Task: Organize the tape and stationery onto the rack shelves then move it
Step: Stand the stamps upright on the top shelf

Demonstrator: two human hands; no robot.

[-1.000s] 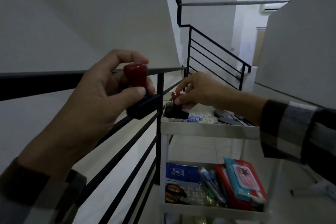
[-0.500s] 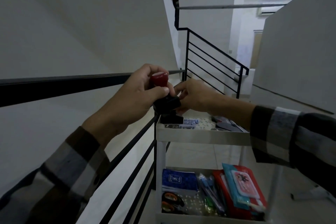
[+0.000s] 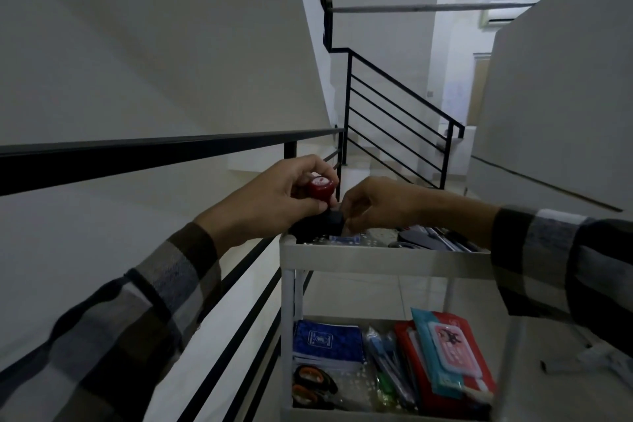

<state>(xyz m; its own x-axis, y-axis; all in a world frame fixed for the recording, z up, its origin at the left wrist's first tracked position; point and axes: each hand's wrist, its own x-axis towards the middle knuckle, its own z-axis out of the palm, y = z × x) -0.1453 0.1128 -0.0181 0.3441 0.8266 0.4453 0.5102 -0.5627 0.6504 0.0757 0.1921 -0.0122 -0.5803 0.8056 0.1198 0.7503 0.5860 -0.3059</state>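
Note:
A white rack [image 3: 383,259] stands in front of me against a black railing. My left hand [image 3: 274,199] grips a rubber stamp [image 3: 320,187] by its red knob, its black base low over the top shelf's left corner. My right hand [image 3: 376,204] curls beside it, fingertips at a dark stamp base [image 3: 334,218]; what it holds is hidden. On the lower shelf lie a blue notebook [image 3: 327,343], a tape dispenser [image 3: 313,384], pens [image 3: 390,363] and a red and teal pouch [image 3: 448,356].
The black railing [image 3: 154,151] runs along the rack's left side, with a stairwell drop beyond it. Stairs and a second railing [image 3: 397,113] rise ahead. A white wall [image 3: 555,113] stands on the right. Dark flat items [image 3: 431,238] lie on the top shelf's right part.
My left hand has carried the red-knobbed stamp forward and down to the top shelf's left corner. My right hand has stayed at that corner.

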